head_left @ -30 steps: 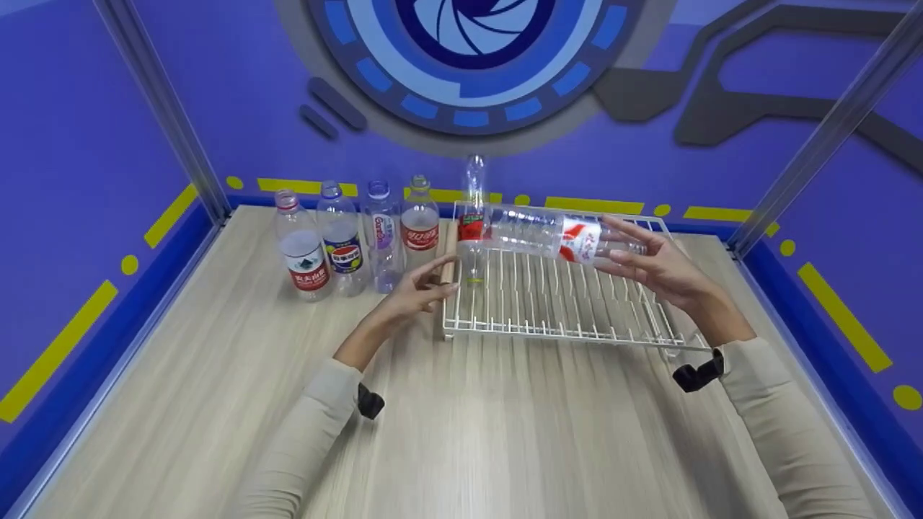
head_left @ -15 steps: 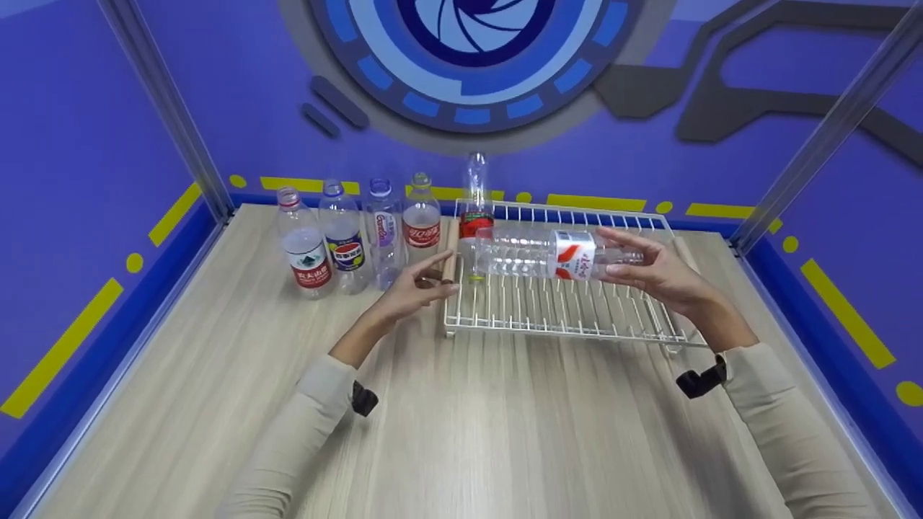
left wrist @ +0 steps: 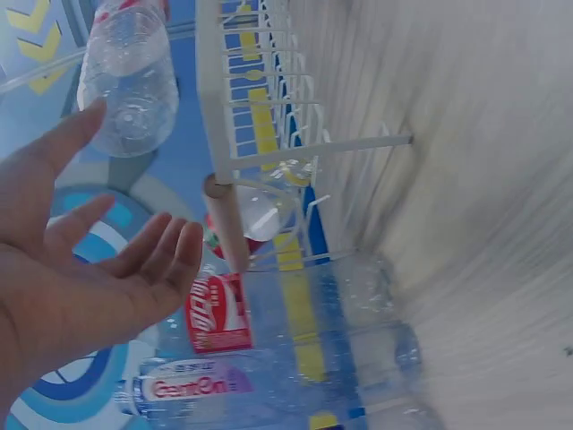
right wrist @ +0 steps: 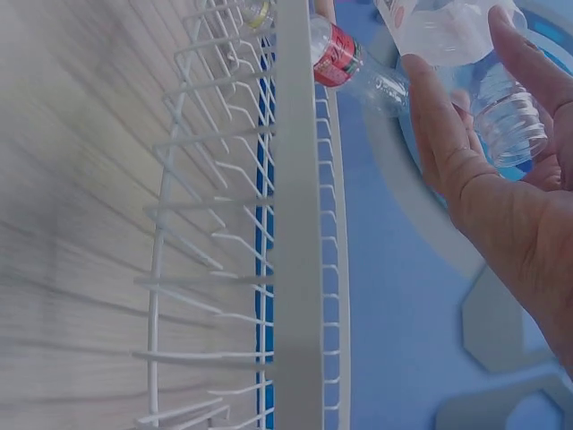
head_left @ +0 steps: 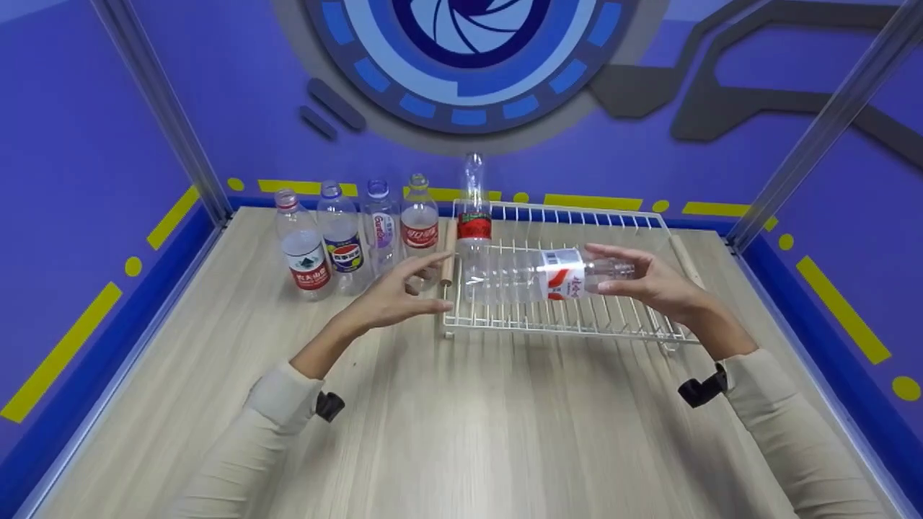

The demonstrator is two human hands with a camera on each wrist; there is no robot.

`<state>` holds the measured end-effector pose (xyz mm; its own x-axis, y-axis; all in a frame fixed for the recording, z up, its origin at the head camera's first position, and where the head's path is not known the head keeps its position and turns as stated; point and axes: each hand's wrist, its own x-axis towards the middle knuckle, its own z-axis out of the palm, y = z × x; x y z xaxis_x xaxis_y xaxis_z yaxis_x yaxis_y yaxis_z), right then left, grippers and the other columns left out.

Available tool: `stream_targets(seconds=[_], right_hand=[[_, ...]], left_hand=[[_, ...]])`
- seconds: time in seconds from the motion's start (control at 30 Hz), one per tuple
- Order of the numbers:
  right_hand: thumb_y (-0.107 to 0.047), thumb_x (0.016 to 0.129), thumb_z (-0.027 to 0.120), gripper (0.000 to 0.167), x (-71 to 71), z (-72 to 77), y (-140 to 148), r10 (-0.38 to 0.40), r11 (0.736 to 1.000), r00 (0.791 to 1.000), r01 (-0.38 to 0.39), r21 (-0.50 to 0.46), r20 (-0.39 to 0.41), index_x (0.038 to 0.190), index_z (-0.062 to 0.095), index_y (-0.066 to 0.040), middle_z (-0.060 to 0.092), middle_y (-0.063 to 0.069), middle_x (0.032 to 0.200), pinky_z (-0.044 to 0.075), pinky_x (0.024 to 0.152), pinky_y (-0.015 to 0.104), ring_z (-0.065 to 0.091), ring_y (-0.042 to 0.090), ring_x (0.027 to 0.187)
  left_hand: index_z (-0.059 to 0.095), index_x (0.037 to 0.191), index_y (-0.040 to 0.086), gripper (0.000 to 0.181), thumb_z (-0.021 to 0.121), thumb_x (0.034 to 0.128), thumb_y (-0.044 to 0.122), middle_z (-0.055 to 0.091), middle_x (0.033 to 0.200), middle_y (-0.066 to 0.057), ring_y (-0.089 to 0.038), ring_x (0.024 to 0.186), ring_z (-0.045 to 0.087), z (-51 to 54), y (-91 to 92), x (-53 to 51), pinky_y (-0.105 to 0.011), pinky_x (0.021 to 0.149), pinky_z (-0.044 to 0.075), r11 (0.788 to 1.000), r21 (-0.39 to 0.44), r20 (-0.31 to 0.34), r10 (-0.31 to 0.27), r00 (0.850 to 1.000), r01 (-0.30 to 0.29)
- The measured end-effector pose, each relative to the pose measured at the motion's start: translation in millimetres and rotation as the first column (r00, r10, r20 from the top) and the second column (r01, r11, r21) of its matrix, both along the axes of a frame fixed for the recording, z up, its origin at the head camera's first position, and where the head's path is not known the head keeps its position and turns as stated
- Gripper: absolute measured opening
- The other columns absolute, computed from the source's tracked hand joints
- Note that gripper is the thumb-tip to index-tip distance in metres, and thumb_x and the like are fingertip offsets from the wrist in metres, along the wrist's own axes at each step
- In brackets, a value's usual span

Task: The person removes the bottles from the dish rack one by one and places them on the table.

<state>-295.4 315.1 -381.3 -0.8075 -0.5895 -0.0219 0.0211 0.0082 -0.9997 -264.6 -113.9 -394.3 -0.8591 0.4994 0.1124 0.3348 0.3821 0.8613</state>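
Note:
My right hand [head_left: 660, 285] grips a clear plastic bottle [head_left: 505, 275] by its neck end, thumb on one side and fingers on the other. The bottle lies sideways above a white wire rack [head_left: 548, 331], its white and red label toward the neck and its base pointing left. In the right wrist view, the screw neck [right wrist: 512, 125] shows between the fingers. Near the rack's left edge, my left hand [head_left: 389, 297] holds nothing, thumb and fingers spread apart. The left wrist view shows the bottle's base [left wrist: 134, 116] beyond that thumb, apart from it.
Another clear bottle with a red label [head_left: 474, 227] leans in the rack's left end. Several capless bottles stand left of the rack, among them a Coca-Cola one [head_left: 420, 234] and a blue-labelled one [head_left: 345, 254]. Wooden handles [head_left: 448, 252] flank the rack. Purple walls [head_left: 252, 86] enclose the table.
The held bottle has come nearer and lower, over the rack's front part, and slightly left. My left hand has moved back a little and its thumb and fingers have spread wider.

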Motion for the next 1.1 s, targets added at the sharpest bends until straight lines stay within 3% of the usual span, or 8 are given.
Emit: stream_targets(seconds=[0.1,0.2,0.4,0.67,0.93,1.1], right_hand=[[0.015,0.093,0.059,0.065,2.1,0.6,-6,0.032,0.999,0.999,-0.032,-0.010,-0.020,0.154,0.042,-0.003,0.065,0.003,0.135,0.054,0.103,0.036,0.066,0.019,0.122],[0.014,0.092,0.061,0.066,4.2,2.1,-12,0.046,0.999,0.998,-0.046,0.014,-0.036,0.153,0.043,-0.002,0.065,0.001,0.136,0.054,0.102,0.036,0.066,0.020,0.123],[0.012,0.089,0.066,0.066,8.4,6.8,-24,0.040,0.997,0.997,-0.035,0.070,-0.063,0.150,0.049,-0.007,0.062,-0.003,0.138,0.056,0.098,0.034,0.069,0.020,0.117],[0.013,0.086,0.069,0.066,12.7,10.8,-30,0.036,0.997,0.995,-0.030,0.071,-0.089,0.147,0.055,-0.009,0.049,-0.001,0.144,0.058,0.094,0.032,0.069,0.018,0.113],[0.012,0.090,0.065,0.064,11.9,12.9,-28,0.100,0.994,0.989,-0.094,0.059,-0.106,0.149,0.051,-0.007,0.061,-0.006,0.143,0.057,0.096,0.033,0.073,0.023,0.111],[0.007,0.092,0.067,0.061,11.5,12.3,-23,0.077,0.991,0.989,-0.063,0.117,-0.124,0.149,0.048,-0.001,0.060,0.000,0.143,0.057,0.098,0.035,0.070,0.021,0.115]], left_hand=[[0.041,0.158,0.019,0.080,0.081,0.0882,0.024,0.050,0.153,-0.016,-0.036,0.134,0.052,7.5,4.0,6.6,-0.054,0.108,0.048,0.996,-0.052,-0.057,-0.079,0.995,0.076],[0.041,0.158,0.022,0.079,0.080,0.0893,0.027,0.049,0.155,-0.014,-0.033,0.132,0.054,12.1,8.6,13.2,-0.050,0.105,0.051,0.988,-0.114,-0.085,-0.119,0.989,0.109],[0.043,0.156,0.021,0.072,0.076,0.0926,0.029,0.054,0.150,-0.015,-0.032,0.120,0.060,14.2,17.7,17.5,-0.046,0.099,0.056,0.985,-0.131,-0.126,-0.132,0.983,0.115],[0.042,0.156,0.015,0.076,0.078,0.0906,0.025,0.058,0.145,-0.018,-0.036,0.122,0.062,14.8,20.4,15.9,-0.046,0.100,0.056,0.980,-0.114,-0.143,-0.178,0.974,0.163],[0.042,0.157,0.017,0.075,0.077,0.0914,0.027,0.062,0.138,-0.015,-0.032,0.120,0.063,15.2,20.3,18.4,-0.043,0.098,0.056,0.979,-0.108,-0.142,-0.185,0.972,0.171],[0.042,0.157,0.016,0.071,0.074,0.0945,0.026,0.060,0.140,-0.016,-0.032,0.122,0.062,12.5,17.5,19.5,-0.044,0.101,0.055,0.981,-0.107,-0.145,-0.179,0.973,0.164]])
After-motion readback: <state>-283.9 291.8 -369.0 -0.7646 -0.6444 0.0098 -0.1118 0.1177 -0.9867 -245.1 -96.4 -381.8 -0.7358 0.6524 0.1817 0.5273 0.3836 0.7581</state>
